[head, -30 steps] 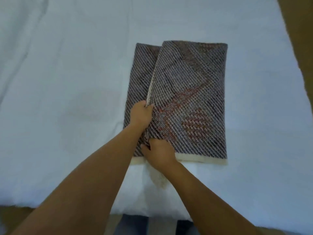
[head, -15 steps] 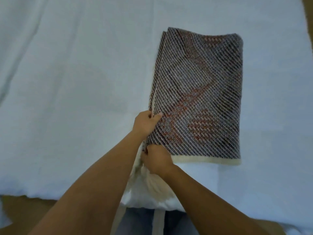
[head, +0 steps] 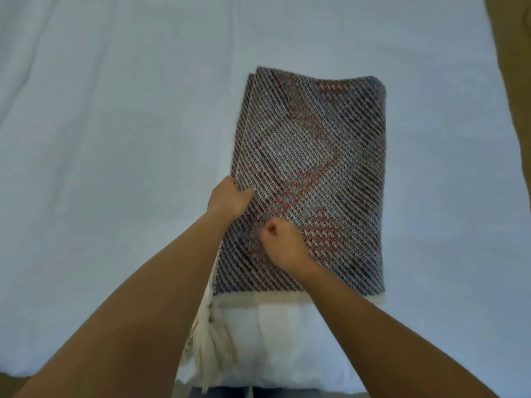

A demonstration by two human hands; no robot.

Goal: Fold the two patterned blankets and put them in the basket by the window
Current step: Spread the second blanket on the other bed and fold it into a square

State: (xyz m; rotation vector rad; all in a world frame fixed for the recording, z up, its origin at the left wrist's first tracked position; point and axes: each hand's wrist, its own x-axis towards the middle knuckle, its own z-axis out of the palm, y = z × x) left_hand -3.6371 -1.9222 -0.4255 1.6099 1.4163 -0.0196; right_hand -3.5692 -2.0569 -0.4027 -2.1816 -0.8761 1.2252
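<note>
The left hand (head: 228, 201) is gripping the left edge of the folded blanket (head: 313, 179), fingers clenched on the stacked layers. The right hand (head: 283, 244) is pressing on the top face, fist clenched; whether it is pinching cloth cannot be determined. The blanket is lying on the white bed (head: 115, 139), its fringe (head: 211, 343) hanging over the near edge. Risk: lifting by one edge is likely to let the layers slide apart, and the loose fringe may snag. No basket is showing.
</note>
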